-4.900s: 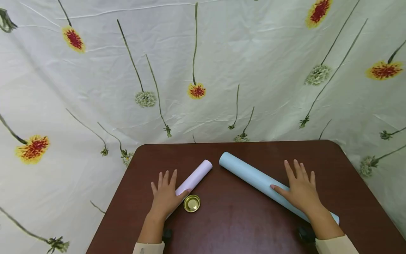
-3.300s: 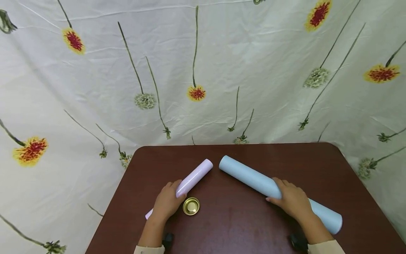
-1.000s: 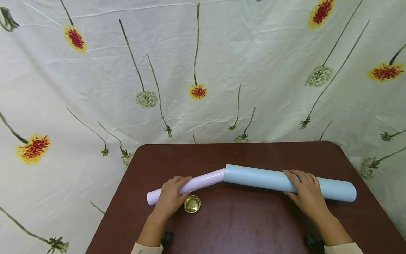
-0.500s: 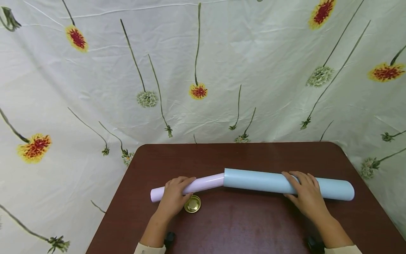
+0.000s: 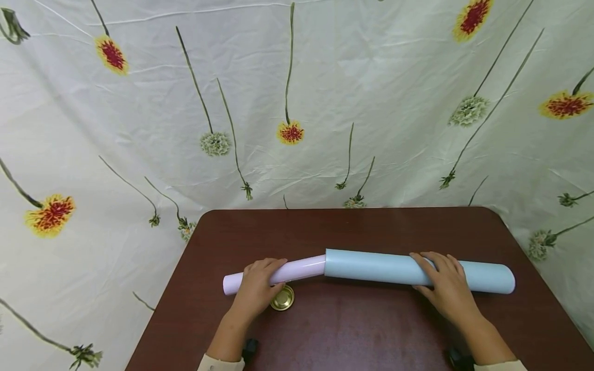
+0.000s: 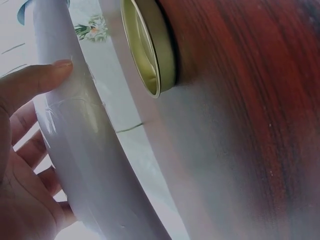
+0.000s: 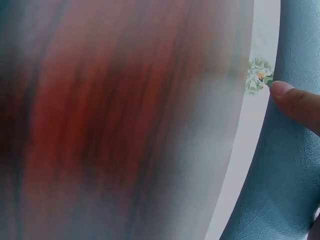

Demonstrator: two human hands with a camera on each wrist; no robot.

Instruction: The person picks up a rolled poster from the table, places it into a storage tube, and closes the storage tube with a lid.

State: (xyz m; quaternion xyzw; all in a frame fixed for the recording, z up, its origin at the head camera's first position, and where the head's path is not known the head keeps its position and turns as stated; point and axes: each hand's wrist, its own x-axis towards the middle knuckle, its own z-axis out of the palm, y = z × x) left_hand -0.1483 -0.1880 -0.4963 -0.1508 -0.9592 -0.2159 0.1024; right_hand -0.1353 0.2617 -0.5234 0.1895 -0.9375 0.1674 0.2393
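My left hand grips a slim glossy lavender tube, thumb on the near side and fingers on the far side. A thicker light blue tube is in the grip of my right hand, its thumb lying along the near side in the right wrist view. The lavender tube's right end sits inside the blue tube's left opening, and the two meet at a slight angle. At the top of the left wrist view the blue rim surrounds the lavender tube. The inserted part is hidden.
A small gold-coloured round dish stands on the dark brown table, right by my left thumb. Behind the table hangs a white cloth printed with flowers.
From flat and spread above the separate tubes, both hands have gripped them and brought the ends together. Over the last second the lavender tube has slid a little farther into the blue one.
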